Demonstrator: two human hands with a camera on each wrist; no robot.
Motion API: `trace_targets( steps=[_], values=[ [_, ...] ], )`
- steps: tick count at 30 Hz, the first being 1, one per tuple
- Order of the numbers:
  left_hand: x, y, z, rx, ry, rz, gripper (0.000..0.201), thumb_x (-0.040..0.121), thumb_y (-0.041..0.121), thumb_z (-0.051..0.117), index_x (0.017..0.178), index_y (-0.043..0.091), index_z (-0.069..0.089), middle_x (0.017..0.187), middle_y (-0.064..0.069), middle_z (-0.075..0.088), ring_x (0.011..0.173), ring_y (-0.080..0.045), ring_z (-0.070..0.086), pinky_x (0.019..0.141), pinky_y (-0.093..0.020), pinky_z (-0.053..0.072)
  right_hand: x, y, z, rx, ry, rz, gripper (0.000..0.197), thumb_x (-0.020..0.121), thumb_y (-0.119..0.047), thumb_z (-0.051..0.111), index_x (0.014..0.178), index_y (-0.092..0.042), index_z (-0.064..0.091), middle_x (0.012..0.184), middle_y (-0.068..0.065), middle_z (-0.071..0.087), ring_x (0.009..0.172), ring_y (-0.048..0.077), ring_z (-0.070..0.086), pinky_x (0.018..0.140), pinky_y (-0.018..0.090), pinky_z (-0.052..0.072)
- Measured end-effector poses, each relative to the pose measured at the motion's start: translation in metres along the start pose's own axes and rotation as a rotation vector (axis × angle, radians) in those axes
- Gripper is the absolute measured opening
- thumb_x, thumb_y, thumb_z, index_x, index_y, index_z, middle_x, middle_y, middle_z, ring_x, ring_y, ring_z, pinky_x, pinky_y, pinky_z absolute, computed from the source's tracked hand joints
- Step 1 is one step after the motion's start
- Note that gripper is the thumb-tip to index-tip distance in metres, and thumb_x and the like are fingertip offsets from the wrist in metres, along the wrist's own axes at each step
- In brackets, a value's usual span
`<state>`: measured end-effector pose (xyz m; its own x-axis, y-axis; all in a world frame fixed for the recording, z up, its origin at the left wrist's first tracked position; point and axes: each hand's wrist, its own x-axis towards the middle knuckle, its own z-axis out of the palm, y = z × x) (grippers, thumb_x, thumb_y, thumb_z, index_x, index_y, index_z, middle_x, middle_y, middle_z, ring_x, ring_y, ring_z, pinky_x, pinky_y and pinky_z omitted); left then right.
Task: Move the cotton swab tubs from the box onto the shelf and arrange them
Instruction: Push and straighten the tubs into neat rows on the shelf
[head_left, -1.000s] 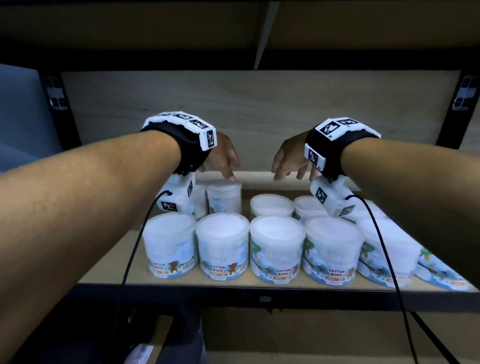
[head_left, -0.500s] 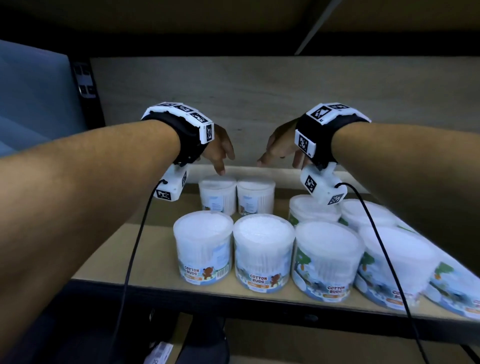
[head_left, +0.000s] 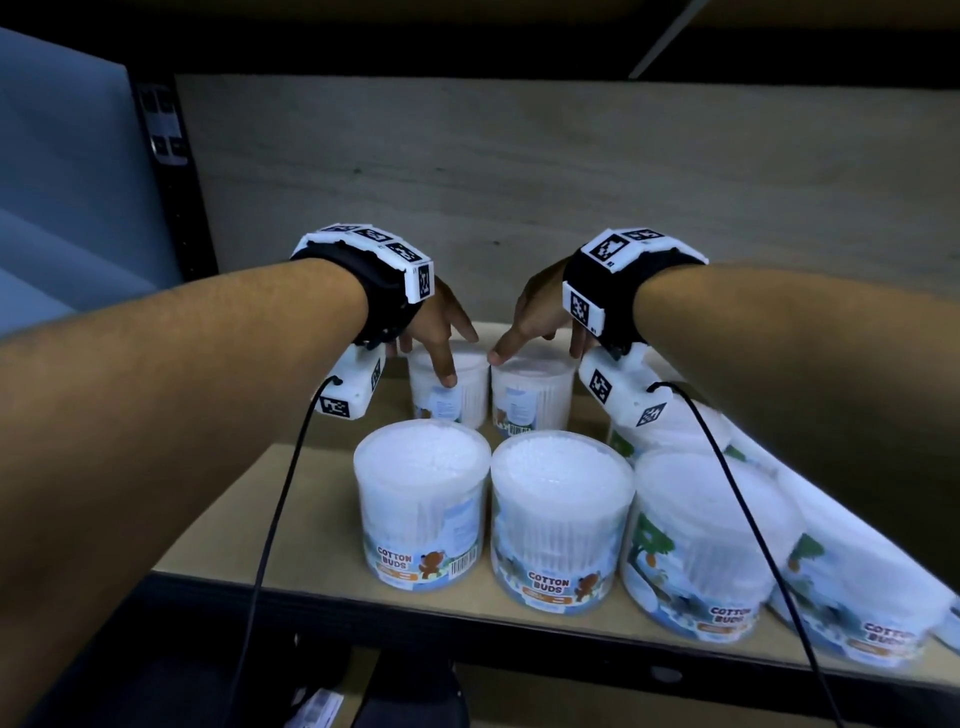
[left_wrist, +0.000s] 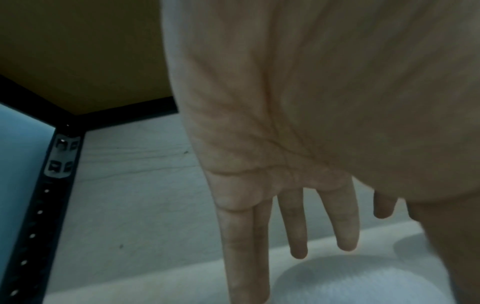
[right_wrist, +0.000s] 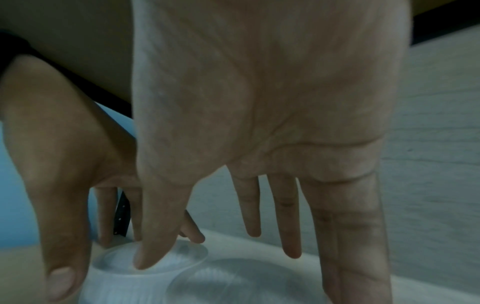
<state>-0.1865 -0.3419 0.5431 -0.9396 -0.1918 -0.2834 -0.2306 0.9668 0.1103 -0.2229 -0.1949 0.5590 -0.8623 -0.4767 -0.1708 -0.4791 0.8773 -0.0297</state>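
Your right wrist camera (head_left: 621, 392) hides most of the tub behind it (head_left: 675, 431). The rightmost front tubs (head_left: 862, 597) smear toward the frame edge, perhaps lying tilted.

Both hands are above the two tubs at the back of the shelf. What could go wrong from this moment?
The left hand and right hand reach over the two rear white cotton swab tubs with straight fingers, so a push might tip them. The black wrist cables hang beside the front row of tubs and might drag one off the wooden shelf.
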Motion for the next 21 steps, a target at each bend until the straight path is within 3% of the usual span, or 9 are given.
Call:
trace_targets(
  steps=[2,4,7,10,12,14,16,18,21],
  values=[
    [0.001,0.001,0.001,-0.025,0.000,0.012,0.084,0.076,0.031,0.085,0.148,0.036,0.042,0.150,-0.002,0.041,0.124,-0.033,0.054,0.085,-0.039,0.059,0.003,-0.001,0.001,0.005,-0.020,0.010,0.088,0.076,-0.058,0.075,0.143,-0.010,0.046,0.131,0.013,0.059,0.074,0.021,0.061,0.067,0.031,0.053],
    [0.003,0.000,0.003,-0.060,0.014,0.016,0.075,0.077,0.028,0.084,0.143,0.033,0.049,0.142,-0.004,0.048,0.119,-0.030,0.057,0.087,-0.040,0.059,0.007,-0.002,0.005,0.025,-0.041,0.019,0.085,0.076,-0.053,0.078,0.141,-0.007,0.048,0.130,0.014,0.060,0.094,0.026,0.065,0.083,0.036,0.055],
    [0.006,-0.003,0.007,-0.185,0.084,0.029,0.061,0.078,0.011,0.082,0.134,0.022,0.060,0.116,-0.005,0.061,0.103,-0.022,0.061,0.092,-0.036,0.055,0.009,-0.002,0.010,0.021,-0.017,0.005,0.073,0.079,-0.044,0.078,0.135,-0.004,0.053,0.132,0.013,0.059,0.114,0.027,0.060,0.084,0.033,0.051],
    [0.008,-0.004,0.008,-0.210,0.090,0.030,0.060,0.077,0.009,0.082,0.133,0.019,0.062,0.109,-0.005,0.063,0.100,-0.021,0.062,0.092,-0.035,0.054,0.009,-0.003,0.010,-0.012,-0.008,0.003,0.068,0.080,-0.043,0.078,0.132,-0.004,0.056,0.125,0.012,0.061,0.108,0.026,0.060,0.081,0.032,0.051],
    [0.006,0.000,0.007,-0.174,0.063,0.019,0.065,0.079,0.013,0.081,0.139,0.021,0.057,0.125,-0.009,0.058,0.107,-0.026,0.061,0.093,-0.038,0.055,0.010,-0.005,0.009,-0.034,-0.027,0.005,0.067,0.079,-0.043,0.078,0.130,-0.005,0.058,0.119,0.011,0.062,0.105,0.025,0.062,0.076,0.032,0.052],
    [0.004,0.004,0.006,-0.113,0.023,0.007,0.071,0.081,0.019,0.081,0.145,0.023,0.050,0.146,-0.009,0.045,0.118,-0.035,0.058,0.093,-0.045,0.055,0.009,-0.007,0.009,-0.067,-0.021,0.000,0.060,0.081,-0.042,0.077,0.126,-0.006,0.059,0.100,0.005,0.063,0.085,0.020,0.062,0.064,0.027,0.049],
    [0.002,0.006,0.006,-0.097,0.022,0.014,0.071,0.082,0.020,0.080,0.146,0.022,0.049,0.151,-0.007,0.040,0.120,-0.036,0.056,0.092,-0.047,0.056,0.008,-0.009,0.008,-0.090,0.001,0.003,0.055,0.081,-0.041,0.077,0.121,-0.007,0.061,0.081,0.001,0.057,0.067,0.015,0.055,0.052,0.026,0.044],
    [0.003,0.006,0.007,-0.114,0.024,0.016,0.070,0.081,0.018,0.080,0.144,0.021,0.051,0.150,-0.007,0.041,0.114,-0.036,0.059,0.087,-0.046,0.058,0.008,-0.011,0.008,-0.118,0.002,0.010,0.055,0.079,-0.042,0.078,0.119,-0.008,0.063,0.080,0.000,0.056,0.068,0.016,0.056,0.051,0.026,0.043],
    [0.002,0.006,0.008,-0.142,0.026,0.006,0.065,0.078,0.016,0.083,0.137,0.020,0.058,0.142,-0.008,0.049,0.110,-0.034,0.062,0.080,-0.041,0.060,0.013,-0.011,0.008,-0.139,-0.017,0.003,0.063,0.073,-0.043,0.083,0.122,-0.009,0.064,0.087,0.002,0.062,0.088,0.021,0.063,0.055,0.028,0.050]
  ],
)
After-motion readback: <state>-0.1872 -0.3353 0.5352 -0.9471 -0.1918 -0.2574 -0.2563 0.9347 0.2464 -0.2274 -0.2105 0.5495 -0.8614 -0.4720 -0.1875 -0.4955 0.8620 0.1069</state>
